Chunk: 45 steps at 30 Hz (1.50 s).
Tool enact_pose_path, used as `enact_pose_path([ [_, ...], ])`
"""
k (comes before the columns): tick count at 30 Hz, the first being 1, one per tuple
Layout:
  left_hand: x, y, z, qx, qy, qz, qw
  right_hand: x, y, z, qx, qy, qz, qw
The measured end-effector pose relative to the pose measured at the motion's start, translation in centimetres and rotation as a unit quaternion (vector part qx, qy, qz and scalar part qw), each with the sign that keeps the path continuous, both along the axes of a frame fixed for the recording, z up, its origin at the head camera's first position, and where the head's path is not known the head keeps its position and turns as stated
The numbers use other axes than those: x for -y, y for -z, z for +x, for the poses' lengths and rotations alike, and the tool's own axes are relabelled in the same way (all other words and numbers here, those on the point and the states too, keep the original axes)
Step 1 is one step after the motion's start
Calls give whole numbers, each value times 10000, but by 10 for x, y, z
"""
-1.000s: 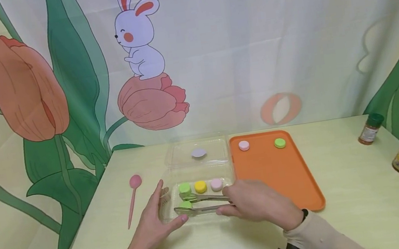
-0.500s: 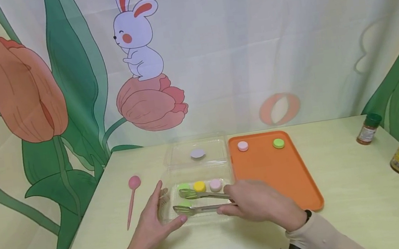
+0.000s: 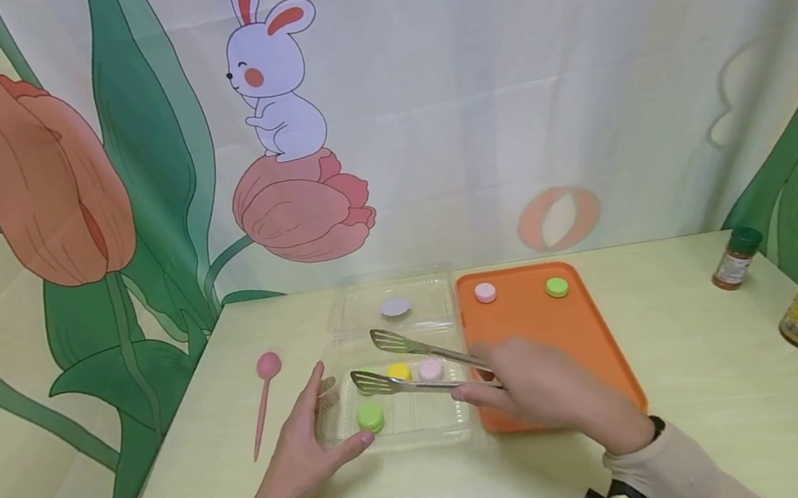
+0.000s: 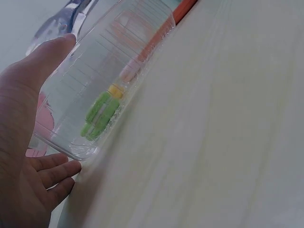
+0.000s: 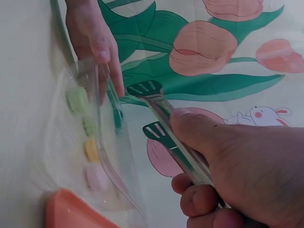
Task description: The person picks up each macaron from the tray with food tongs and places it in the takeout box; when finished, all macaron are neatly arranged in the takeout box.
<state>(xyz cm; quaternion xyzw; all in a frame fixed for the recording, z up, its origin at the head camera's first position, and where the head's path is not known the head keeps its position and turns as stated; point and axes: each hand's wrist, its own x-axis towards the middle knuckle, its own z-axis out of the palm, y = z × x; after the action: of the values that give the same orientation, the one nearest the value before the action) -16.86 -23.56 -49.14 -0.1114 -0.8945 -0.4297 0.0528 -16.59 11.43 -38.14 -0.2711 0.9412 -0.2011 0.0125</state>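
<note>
Tongs (image 3: 421, 355): head view, my right hand (image 3: 547, 393) grips them, tips apart and empty above the clear box (image 3: 408, 433). Four discs sit inside; two remain on the orange tray (image 3: 565, 362).

Left wrist view: my left hand (image 4: 23, 142) rests flat-fingered against the box wall.

Right wrist view: nothing blocks the tongs.

Staged tabletop set, likely a studio. A printed cartoon backdrop (image 3: 277, 130) is hung directly behind a pale table (image 3: 695, 429).
</note>
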Motion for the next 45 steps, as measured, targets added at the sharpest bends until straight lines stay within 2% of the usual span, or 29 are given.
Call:
enact_pose_path([
  [11, 0, 0, 0, 2, -22, 2, 10000, -38, -15, -8, 318, 824, -821, 9927],
  [20, 0, 1, -1, -12, -9, 3, 10000, -57, -12, -13, -432, 1364, -1115, 9834],
  [29, 0, 2, 0, 48, -27, -9, 10000, -63, 3, -26, -775, 1729, -1563, 9694],
  [39, -1, 0, 2, 82, -90, -89, 9999, -64, 29, -48, -605, 1910, -1605, 9665],
  [45, -2, -1, 2, 129, -109, -104, 9998, -62, 41, -59, -398, 2092, -1353, 9676],
])
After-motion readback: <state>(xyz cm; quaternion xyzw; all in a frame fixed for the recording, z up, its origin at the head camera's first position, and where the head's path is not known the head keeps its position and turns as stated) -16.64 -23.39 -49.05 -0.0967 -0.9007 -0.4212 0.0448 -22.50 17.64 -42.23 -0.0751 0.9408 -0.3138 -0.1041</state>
